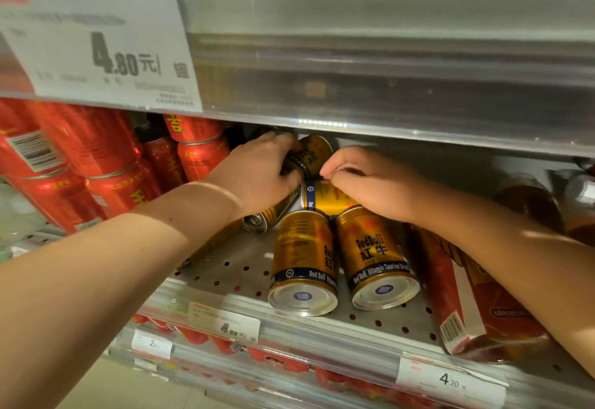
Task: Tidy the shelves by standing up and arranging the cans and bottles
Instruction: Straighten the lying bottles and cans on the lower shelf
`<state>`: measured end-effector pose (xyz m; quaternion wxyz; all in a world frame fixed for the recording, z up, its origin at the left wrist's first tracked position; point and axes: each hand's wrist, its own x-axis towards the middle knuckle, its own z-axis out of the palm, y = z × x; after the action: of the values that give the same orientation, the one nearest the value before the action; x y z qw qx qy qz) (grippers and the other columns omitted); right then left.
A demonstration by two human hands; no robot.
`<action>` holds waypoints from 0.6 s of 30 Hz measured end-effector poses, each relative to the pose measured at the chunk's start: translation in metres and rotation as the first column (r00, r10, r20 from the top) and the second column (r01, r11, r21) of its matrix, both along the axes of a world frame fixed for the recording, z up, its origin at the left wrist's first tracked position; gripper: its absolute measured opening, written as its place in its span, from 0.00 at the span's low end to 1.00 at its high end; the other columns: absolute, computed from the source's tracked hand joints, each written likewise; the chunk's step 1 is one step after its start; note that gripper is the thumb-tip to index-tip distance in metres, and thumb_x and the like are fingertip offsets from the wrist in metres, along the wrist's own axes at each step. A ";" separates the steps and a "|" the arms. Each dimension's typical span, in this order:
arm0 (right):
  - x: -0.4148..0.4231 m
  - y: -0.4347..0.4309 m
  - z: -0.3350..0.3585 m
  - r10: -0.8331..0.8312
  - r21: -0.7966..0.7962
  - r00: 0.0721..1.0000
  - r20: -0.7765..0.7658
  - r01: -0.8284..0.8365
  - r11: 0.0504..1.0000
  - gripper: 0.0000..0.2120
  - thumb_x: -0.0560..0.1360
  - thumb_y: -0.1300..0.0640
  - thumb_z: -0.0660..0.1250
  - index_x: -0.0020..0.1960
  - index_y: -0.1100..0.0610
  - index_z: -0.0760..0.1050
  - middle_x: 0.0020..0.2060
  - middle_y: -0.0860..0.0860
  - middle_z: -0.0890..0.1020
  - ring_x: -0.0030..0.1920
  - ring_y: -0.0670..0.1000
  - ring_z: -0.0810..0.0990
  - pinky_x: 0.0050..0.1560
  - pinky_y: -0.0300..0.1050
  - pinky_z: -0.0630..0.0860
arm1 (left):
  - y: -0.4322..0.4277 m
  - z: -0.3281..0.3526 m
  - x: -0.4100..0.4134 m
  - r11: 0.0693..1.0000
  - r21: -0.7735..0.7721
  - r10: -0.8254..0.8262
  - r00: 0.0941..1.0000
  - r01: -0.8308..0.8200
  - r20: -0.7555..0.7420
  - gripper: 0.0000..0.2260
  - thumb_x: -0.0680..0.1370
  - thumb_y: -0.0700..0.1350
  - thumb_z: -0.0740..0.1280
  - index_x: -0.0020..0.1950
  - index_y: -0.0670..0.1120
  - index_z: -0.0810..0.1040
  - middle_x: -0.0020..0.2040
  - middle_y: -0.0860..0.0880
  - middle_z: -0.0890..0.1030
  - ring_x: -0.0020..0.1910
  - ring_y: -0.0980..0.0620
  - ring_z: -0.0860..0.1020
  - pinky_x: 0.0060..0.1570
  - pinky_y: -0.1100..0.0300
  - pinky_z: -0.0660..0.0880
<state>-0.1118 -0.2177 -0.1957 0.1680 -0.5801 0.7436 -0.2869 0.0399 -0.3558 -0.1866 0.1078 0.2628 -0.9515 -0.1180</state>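
Several gold Red Bull cans lie on the perforated shelf (238,271). Two of them lie side by side at the front with their bases toward me: the left front can (304,263) and the right front can (375,257). My left hand (260,173) grips a gold can (314,152) deep under the upper shelf. My right hand (370,180) has its fingers curled over another gold can (325,197) lying behind the front pair. One more gold can (267,217) lies tipped under my left wrist.
Stacked red cans (96,164) fill the left side of the shelf. A red and white carton (463,299) lies at the right, with dark bottles (531,202) behind it. The upper shelf edge with a 4.80 price tag (103,51) hangs low overhead.
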 end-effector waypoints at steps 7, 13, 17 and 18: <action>-0.015 -0.007 -0.001 -0.106 -0.030 0.994 -0.001 0.106 0.994 0.15 0.82 0.50 0.58 0.57 0.56 0.79 0.50 0.58 0.83 0.50 0.57 0.80 0.56 0.54 0.77 | 0.002 0.003 0.001 1.000 0.003 0.001 0.999 -0.001 -0.033 0.20 0.82 0.50 0.65 0.74 0.50 0.71 0.70 0.46 0.74 0.66 0.46 0.75 0.66 0.50 0.72; -0.017 -0.001 -0.014 -0.093 -0.050 0.995 -0.021 0.092 0.995 0.09 0.80 0.47 0.61 0.55 0.38 0.78 0.52 0.36 0.78 0.55 0.39 0.75 0.52 0.38 0.71 | 0.003 0.001 0.001 1.000 0.019 0.014 0.998 -0.013 -0.061 0.17 0.81 0.49 0.66 0.71 0.51 0.74 0.68 0.46 0.75 0.63 0.47 0.76 0.62 0.57 0.72; -0.018 0.001 -0.014 -0.092 -0.065 0.996 -0.006 0.091 0.994 0.09 0.80 0.46 0.60 0.55 0.38 0.78 0.51 0.35 0.78 0.53 0.36 0.75 0.49 0.36 0.69 | 0.004 0.000 0.001 1.000 0.005 0.013 0.998 -0.013 -0.060 0.19 0.82 0.48 0.65 0.73 0.50 0.72 0.70 0.46 0.74 0.65 0.47 0.75 0.61 0.59 0.70; -0.018 0.002 -0.013 -0.093 -0.074 0.996 -0.010 0.092 0.993 0.09 0.81 0.47 0.60 0.55 0.39 0.78 0.51 0.36 0.78 0.53 0.37 0.75 0.48 0.35 0.69 | 0.004 0.000 0.001 1.000 0.003 0.016 0.998 -0.016 -0.057 0.20 0.82 0.48 0.65 0.74 0.49 0.72 0.70 0.46 0.74 0.65 0.46 0.75 0.62 0.58 0.71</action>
<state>-0.1301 -0.2158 -0.2087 0.1281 -0.5529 0.7596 -0.3177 0.0414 -0.3517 -0.1866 0.1354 0.2672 -0.9458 -0.1257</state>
